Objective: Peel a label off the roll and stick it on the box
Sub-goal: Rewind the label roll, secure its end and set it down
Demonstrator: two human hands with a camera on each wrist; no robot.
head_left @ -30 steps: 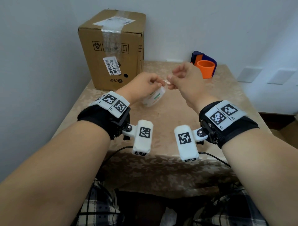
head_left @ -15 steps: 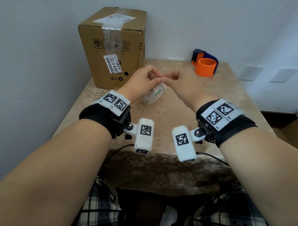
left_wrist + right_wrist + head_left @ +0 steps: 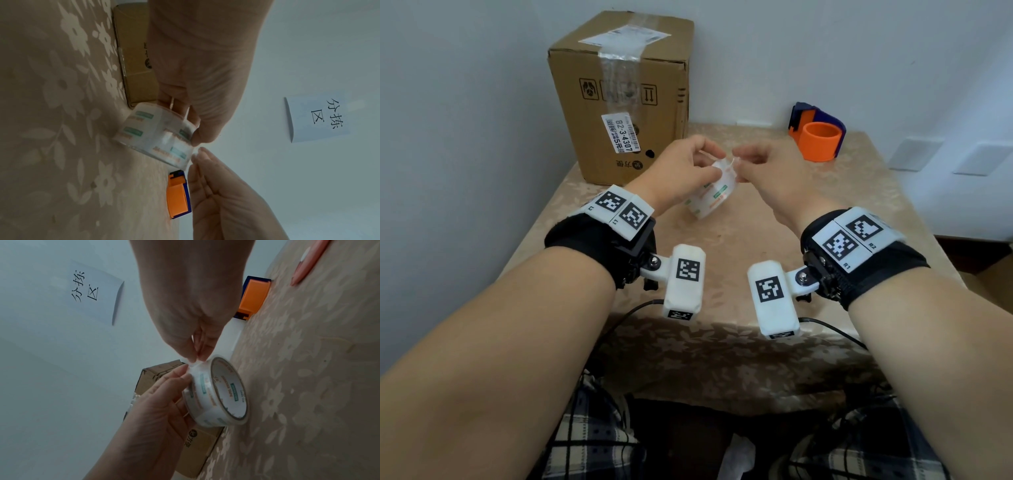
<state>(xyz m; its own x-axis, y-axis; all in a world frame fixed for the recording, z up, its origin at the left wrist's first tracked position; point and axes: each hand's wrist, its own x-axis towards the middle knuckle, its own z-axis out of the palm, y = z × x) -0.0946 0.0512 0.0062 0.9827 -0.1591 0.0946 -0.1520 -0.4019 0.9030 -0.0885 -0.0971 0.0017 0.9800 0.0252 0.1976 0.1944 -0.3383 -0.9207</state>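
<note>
A clear roll point(image 3: 709, 198) point(image 3: 158, 138) point(image 3: 216, 395) with green and orange print hangs just above the table's middle. My left hand point(image 3: 685, 168) point(image 3: 197, 104) grips it from the left, fingers curled round its rim. My right hand point(image 3: 756, 168) point(image 3: 197, 352) pinches the roll's loose end point(image 3: 194, 364) between thumb and forefinger at the top of the roll. The brown cardboard box point(image 3: 623, 92) point(image 3: 164, 374) stands upright at the back left, taped over the top, with a white barcode label on its front.
An orange and blue tape dispenser point(image 3: 818, 135) point(image 3: 179, 194) point(image 3: 254, 296) sits at the back right of the beige floral table point(image 3: 756, 240). A pinkish pen point(image 3: 308, 262) lies at the right. A paper note point(image 3: 316, 116) hangs on the wall behind.
Both hands have stayed together over the table's middle. The right hand's pinch has shifted slightly on the top of the roll, and the roll has turned a little in the left hand.
</note>
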